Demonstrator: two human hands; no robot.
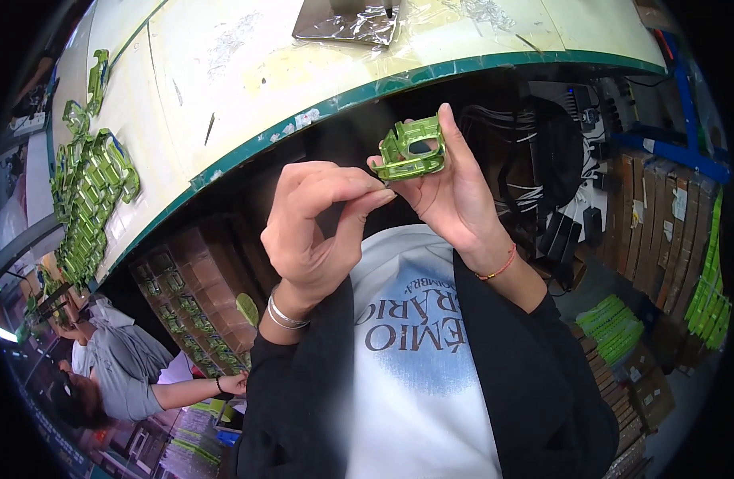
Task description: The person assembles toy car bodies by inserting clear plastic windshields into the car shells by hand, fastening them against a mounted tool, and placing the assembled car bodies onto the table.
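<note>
My right hand (456,195) holds up a translucent green plastic frame (413,148), open in the middle, with its thumb along one side and other fingers behind it. Close to the frame's lower left corner, my left hand (323,215) is closed in a pinch of thumb and forefinger. Whatever lies between those fingertips is too small to make out. Both hands are in front of my chest, short of the table edge. On the table at the left lies a heap of similar green plastic frames (91,195).
The pale table (223,104) has a green edge and carries a plastic-wrapped dark flat piece (347,20). A cardboard box (199,279) of green parts stands below left. At the far left sits a person in grey (127,371). Stacked cartons (650,223) and cables (535,152) are at right.
</note>
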